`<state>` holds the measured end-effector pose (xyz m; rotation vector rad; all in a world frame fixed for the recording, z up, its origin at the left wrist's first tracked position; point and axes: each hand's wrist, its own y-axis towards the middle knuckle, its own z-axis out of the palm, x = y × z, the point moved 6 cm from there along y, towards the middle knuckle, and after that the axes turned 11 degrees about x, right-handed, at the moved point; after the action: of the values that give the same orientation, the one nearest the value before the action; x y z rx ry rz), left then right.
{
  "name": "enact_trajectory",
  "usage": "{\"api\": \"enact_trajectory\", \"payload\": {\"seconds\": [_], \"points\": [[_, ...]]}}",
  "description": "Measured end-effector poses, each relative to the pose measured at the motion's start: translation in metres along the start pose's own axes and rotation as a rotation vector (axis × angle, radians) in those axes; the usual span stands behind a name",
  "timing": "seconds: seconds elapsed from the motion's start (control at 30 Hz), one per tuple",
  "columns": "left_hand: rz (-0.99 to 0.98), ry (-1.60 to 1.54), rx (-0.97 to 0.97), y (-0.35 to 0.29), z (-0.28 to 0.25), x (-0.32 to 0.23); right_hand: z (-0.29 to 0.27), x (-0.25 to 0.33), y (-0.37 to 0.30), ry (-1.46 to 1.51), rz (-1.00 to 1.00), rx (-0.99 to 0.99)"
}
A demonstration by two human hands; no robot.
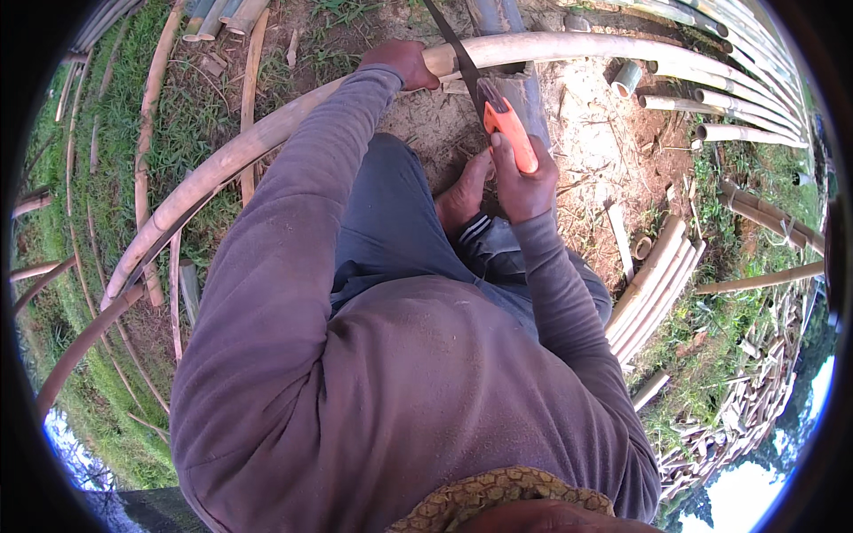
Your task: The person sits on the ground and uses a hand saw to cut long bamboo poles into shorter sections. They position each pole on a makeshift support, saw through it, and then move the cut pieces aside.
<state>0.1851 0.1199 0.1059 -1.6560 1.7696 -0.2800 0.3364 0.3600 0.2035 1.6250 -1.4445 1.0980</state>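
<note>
A long, pale bamboo pole (240, 149) runs across in front of me, its near end bending down to the left in the fisheye view. My left hand (402, 64) is closed around the pole, just left of the saw. In my right hand (526, 182) is the orange handle of a hand saw (513, 129), the thumb lying along it. The dark blade slants up and to the left across the pole; whether its teeth have cut in cannot be made out. Beneath the pole, close to the blade, is a thick greyish log (524, 102). My bare foot (466, 191) rests near the log.
Several bamboo poles (746, 108) lie side by side at the far right, near a short bamboo tube (627, 78). Cut bamboo lengths (653, 284) are stacked by my right knee. An offcut heap (742, 417) spreads at the lower right. More poles (153, 133) lie on grass at left.
</note>
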Motion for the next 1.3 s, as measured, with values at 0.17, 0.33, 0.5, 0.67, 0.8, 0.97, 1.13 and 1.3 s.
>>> {"api": "enact_trajectory", "payload": {"seconds": [0.17,0.33,0.5,0.67,0.8,0.97,1.13,1.3], "points": [[-0.042,-0.004,0.040,-0.009,-0.018,-0.006,-0.067,-0.019,-0.178,-0.060,0.043,-0.011],[-0.047,0.027,-0.008,-0.014,-0.016,-0.010,-0.023,-0.022,-0.044,-0.047,0.024,0.015],[0.021,-0.012,-0.020,0.006,-0.008,-0.003,0.012,0.005,0.057,-0.036,-0.054,0.016],[-0.050,0.004,-0.011,0.004,-0.006,0.006,-0.050,-0.024,-0.146,-0.080,-0.024,0.003],[-0.017,0.010,-0.014,-0.009,-0.018,-0.007,-0.046,-0.034,-0.146,-0.024,-0.066,-0.022],[0.019,-0.014,-0.039,0.003,-0.016,-0.006,0.010,0.005,0.063,-0.027,-0.020,0.019],[-0.072,0.047,0.020,0.000,-0.013,0.003,-0.017,-0.006,-0.045,-0.058,0.067,0.037],[-0.044,0.028,0.003,-0.002,-0.015,-0.002,-0.058,-0.037,-0.164,-0.004,-0.014,-0.036]]}}
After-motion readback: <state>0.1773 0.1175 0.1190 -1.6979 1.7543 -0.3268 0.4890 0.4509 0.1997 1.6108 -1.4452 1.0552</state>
